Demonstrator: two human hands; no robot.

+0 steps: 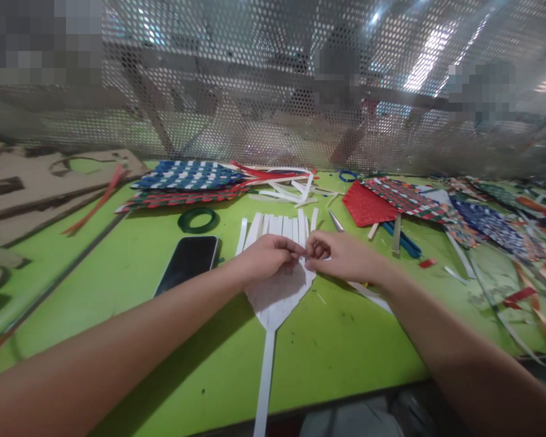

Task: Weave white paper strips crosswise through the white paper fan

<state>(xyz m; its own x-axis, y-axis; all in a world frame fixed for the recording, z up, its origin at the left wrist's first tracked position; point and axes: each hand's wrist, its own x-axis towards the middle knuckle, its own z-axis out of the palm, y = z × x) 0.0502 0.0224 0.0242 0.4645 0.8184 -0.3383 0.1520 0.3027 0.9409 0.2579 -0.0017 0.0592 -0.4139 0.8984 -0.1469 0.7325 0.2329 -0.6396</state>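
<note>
A white woven fan of flat strips (277, 291) lies on the green table (346, 346), its loose strip ends pointing away from me and its long white handle strip running to the near edge. My left hand (266, 258) rests on the weave with fingers curled, pinching a white strip. My right hand (341, 255) meets it from the right, fingers also pinched on a strip at the fan's right edge.
A black phone (188, 262) lies left of the fan, a green tape ring (198, 220) beyond it. Finished woven fans in blue-white (188, 175) and red (368, 206) lie at the back and right, with loose strips, scissors (335, 220) and cardboard sheets (36, 188). A perforated metal screen stands behind.
</note>
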